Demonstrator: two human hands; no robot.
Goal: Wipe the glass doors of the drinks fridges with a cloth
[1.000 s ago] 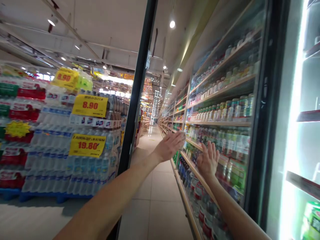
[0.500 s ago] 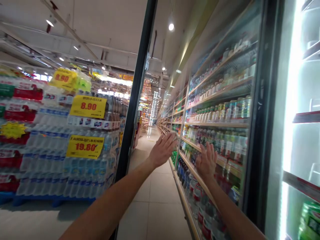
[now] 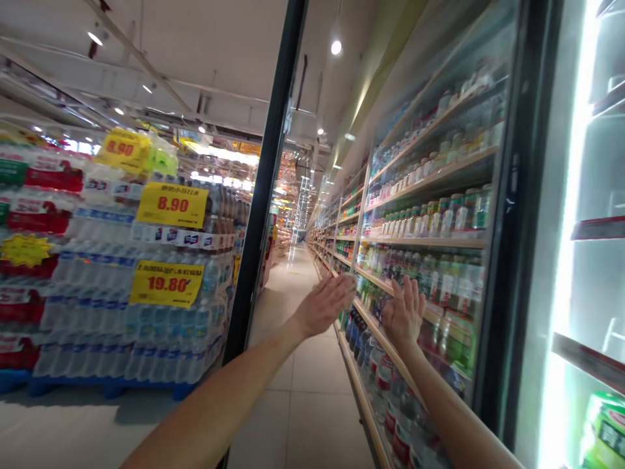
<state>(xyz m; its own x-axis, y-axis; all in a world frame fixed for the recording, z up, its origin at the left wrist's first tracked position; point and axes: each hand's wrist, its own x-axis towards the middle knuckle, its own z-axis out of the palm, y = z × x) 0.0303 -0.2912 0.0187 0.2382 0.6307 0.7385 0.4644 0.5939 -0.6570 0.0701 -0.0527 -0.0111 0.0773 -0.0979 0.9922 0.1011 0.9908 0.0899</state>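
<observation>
Both my arms reach forward toward a glass cooler door (image 3: 430, 130) with a black frame (image 3: 512, 260). My left hand (image 3: 325, 303) is open, fingers stretched out and palm facing the glass. My right hand (image 3: 404, 311) is open too, fingers spread and pointing up, flat against or very near the glass. I cannot tell whether either palm touches the pane. Neither hand holds anything that I can make out. Behind the glass, drink shelves (image 3: 430, 241) with several rows of bottles run down the aisle.
Stacked packs of bottled water (image 3: 146, 326) with yellow price signs (image 3: 172, 204) stand at the left on blue pallets. The door's other black edge (image 3: 263, 195) rises mid-frame. A tiled aisle (image 3: 303, 391) runs ahead. The lit cooler interior (image 3: 586, 260) at far right holds a green bottle (image 3: 605, 426).
My left hand drew back a little to the left, then moved right and slightly down. My right hand has barely shifted. Both stay open.
</observation>
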